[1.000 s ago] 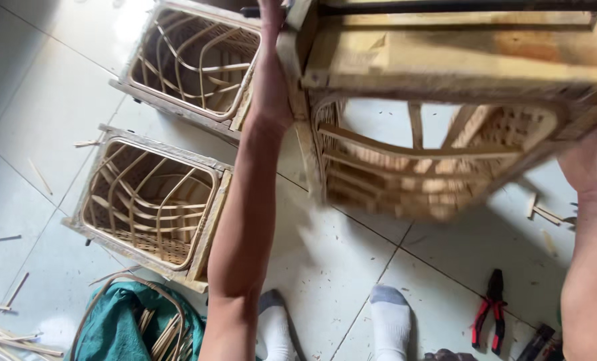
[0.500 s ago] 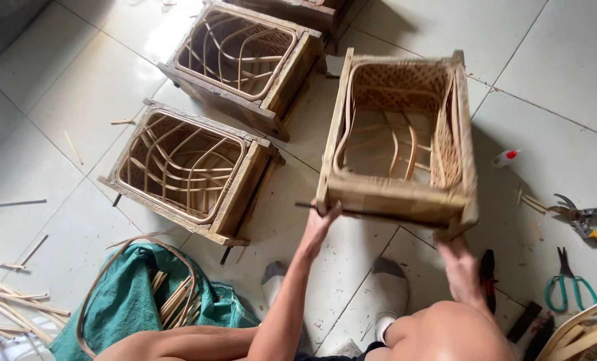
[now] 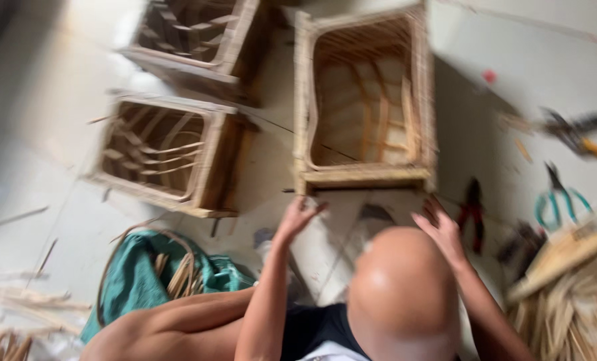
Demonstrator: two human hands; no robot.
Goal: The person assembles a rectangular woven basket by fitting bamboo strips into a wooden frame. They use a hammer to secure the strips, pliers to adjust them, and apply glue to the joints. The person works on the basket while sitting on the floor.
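A rectangular woven cane basket (image 3: 365,175) with a wooden frame stands on the tiled floor, its mouth facing up. My left hand (image 3: 297,217) hovers just below its near rim with fingers spread and holds nothing. My right hand (image 3: 440,230) is also spread and empty, a little below the basket's near right corner. Neither hand clearly touches the basket. My bare knee (image 3: 402,287) rises between my arms. The whole view is motion-blurred.
Two similar cane baskets lie to the left, one (image 3: 161,154) in the middle and one (image 3: 191,33) farther back. A green cloth with coiled cane (image 3: 138,281) is at lower left. Red pliers (image 3: 472,210), teal scissors (image 3: 559,200) and a cane bundle (image 3: 566,294) lie at right.
The basket, held up in both hands a second ago, came down onto the floor. My hands have since drawn back off its near rim and spread apart.
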